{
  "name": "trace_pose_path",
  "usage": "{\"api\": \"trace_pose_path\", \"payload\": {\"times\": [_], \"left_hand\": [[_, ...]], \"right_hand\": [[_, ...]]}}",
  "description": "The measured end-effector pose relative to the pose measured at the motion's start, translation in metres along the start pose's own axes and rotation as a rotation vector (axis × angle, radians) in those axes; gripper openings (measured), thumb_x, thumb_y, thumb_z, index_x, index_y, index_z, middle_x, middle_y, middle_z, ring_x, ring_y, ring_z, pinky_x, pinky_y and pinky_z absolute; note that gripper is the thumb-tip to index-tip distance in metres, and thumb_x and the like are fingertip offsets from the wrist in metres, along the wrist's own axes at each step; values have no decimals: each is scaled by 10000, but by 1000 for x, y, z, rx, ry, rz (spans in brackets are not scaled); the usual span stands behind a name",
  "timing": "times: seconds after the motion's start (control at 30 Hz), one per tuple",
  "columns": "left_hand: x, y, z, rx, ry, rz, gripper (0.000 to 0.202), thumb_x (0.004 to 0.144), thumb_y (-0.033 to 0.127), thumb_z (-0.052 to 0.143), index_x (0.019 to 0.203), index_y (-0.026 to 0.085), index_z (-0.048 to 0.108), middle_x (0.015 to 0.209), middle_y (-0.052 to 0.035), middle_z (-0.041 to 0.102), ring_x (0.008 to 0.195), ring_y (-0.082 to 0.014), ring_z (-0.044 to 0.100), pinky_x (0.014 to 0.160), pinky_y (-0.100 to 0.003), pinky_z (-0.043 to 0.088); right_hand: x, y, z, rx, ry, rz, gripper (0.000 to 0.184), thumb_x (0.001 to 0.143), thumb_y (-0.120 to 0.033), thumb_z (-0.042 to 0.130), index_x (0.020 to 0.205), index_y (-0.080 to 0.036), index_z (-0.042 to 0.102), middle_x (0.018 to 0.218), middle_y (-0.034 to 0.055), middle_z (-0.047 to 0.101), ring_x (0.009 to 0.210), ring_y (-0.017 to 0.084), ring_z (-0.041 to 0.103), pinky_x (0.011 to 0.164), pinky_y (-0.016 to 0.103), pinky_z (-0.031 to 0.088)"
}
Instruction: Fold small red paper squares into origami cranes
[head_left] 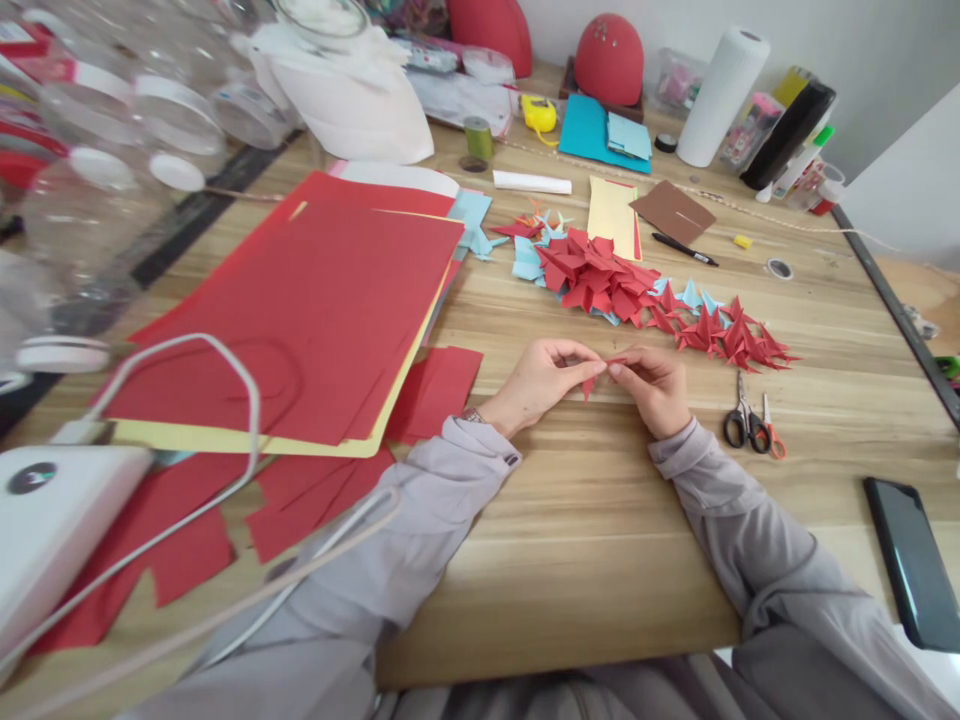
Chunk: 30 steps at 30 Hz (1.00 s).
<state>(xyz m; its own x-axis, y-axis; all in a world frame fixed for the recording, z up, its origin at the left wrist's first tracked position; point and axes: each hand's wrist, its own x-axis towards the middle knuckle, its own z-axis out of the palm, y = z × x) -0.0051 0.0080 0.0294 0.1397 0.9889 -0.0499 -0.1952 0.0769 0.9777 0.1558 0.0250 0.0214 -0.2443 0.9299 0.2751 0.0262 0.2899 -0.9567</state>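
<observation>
Between my fingertips, above the wooden table (585, 520), is a small folded piece of red paper (589, 387). My left hand (541, 382) pinches it from one side, and my right hand (651, 385) pinches it from the other. Much of the piece is hidden behind the fingers. Just beyond my hands lies a heap of folded red paper cranes (600, 275), with light blue ones (529, 258) among them. To the left of my left hand are cut red paper pieces (442, 390) and a stack of large red sheets (300, 320) with yellow edges showing.
Two pairs of scissors (742, 420) lie right of my right hand, with a phone (915, 560) beyond. A black pen (684, 249), brown paper (673, 212) and yellow tape measure (538, 115) lie farther back. Plastic bottles (82, 220) crowd the left; a white cable (255, 400) crosses the sheets.
</observation>
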Motion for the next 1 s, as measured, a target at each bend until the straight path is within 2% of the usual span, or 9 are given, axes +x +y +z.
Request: {"api": "trace_pose_path", "payload": {"times": [0.13, 0.33, 0.67, 1.0], "left_hand": [[0, -1, 0, 5, 11, -4, 201, 632, 314, 747, 677, 130, 679, 516, 8, 592, 465, -89, 508, 471, -225, 423], [0, -2, -1, 18, 6, 8, 203, 635, 319, 739, 685, 131, 680, 510, 5, 592, 466, -97, 521, 473, -233, 433], [1, -3, -1, -22, 16, 3, 193, 620, 293, 746, 681, 125, 675, 540, 5, 598, 467, -91, 509, 424, -220, 439], [1, -3, 0, -18, 20, 8, 173, 625, 282, 733, 678, 128, 673, 525, 4, 596, 465, -91, 511, 437, -220, 441]], "right_hand": [[0, 1, -1, -54, 8, -34, 125, 727, -323, 723, 718, -201, 701, 681, 11, 649, 650, 138, 582, 623, 285, 470], [0, 1, -2, -54, -1, 8, 180, 725, -383, 718, 721, -203, 704, 677, 11, 641, 634, 138, 570, 613, 290, 467], [-1, 6, -4, -58, -29, -63, 121, 795, -324, 663, 778, -221, 725, 667, 4, 639, 646, 142, 589, 659, 300, 480], [-1, 2, -4, -56, -46, -41, 177, 812, -366, 631, 770, -216, 713, 668, 6, 635, 655, 152, 591, 673, 310, 486]]}}
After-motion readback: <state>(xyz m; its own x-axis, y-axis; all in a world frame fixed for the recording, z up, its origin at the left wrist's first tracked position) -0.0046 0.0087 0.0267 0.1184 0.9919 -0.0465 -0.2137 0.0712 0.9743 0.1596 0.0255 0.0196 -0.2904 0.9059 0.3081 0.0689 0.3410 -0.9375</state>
